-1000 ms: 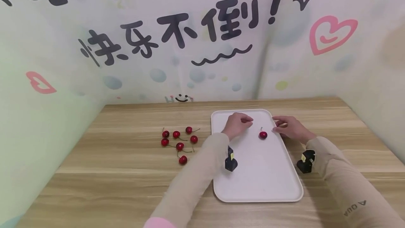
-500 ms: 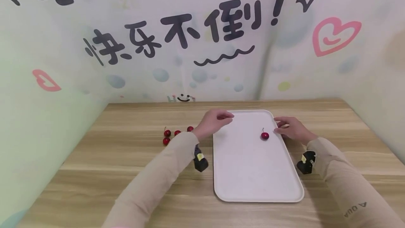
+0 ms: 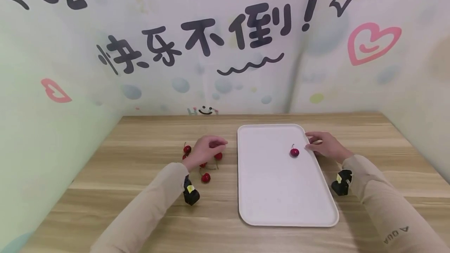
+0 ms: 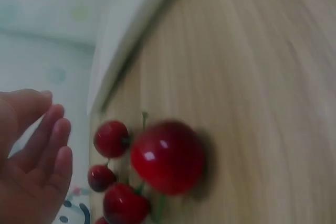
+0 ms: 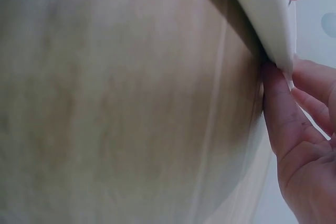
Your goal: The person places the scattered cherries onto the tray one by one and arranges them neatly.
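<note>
My left hand (image 3: 205,150) hovers over a cluster of red cherries (image 3: 206,177) on the wooden table, hiding some of them. Its fingers are loosely bent with a gap to the thumb and nothing between them. In the left wrist view, the closest cherry (image 4: 168,157) lies beside several others, green stems showing. At the upper right side of a white tray (image 3: 281,190), my right hand (image 3: 329,146) holds the rim between thumb and fingers. One cherry (image 3: 294,152) with its stem up sits on the tray near that hand.
The wooden table (image 3: 112,190) runs back to a wall sheet (image 3: 158,89) printed with dark characters and hearts. The tray's left edge lies a short way right of the cherry cluster.
My left hand has moved left from above the tray, past its edge, to over the cherry cluster. The right hand stays at the tray's rim, and the cherry on the tray has not moved.
</note>
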`<action>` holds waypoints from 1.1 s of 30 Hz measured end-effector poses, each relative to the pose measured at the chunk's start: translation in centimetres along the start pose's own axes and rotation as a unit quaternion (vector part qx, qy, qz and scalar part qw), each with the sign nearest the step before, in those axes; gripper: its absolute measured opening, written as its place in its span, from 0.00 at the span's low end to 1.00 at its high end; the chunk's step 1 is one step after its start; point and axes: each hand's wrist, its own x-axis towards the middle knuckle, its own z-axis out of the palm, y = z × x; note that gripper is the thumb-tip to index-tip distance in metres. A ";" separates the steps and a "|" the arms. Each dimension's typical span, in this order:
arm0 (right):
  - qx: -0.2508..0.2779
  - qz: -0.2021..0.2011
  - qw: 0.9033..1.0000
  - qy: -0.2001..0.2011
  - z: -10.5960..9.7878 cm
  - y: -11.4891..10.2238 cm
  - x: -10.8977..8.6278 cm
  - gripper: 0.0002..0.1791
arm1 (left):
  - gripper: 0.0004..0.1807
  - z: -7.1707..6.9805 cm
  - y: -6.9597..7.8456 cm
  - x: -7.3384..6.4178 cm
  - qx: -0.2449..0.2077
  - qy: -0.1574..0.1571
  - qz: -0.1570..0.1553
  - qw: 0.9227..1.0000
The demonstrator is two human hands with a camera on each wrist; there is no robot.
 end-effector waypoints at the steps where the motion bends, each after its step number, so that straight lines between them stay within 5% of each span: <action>1: 0.000 -0.001 1.000 0.000 0.0 0.0 0.0 0.30 | 0.12 -0.1 -0.2 -0.2 0.001 0.006 0.004 1.000; 18: 0.004 -0.008 1.000 0.001 0.0 0.0 -0.2 0.30 | 0.08 -0.1 -2.2 -1.3 0.058 -0.014 0.002 0.998; 33: 0.000 0.002 1.000 -0.001 0.0 -0.1 -0.1 0.31 | 0.09 0.4 -2.8 -1.2 0.054 -0.009 0.030 0.998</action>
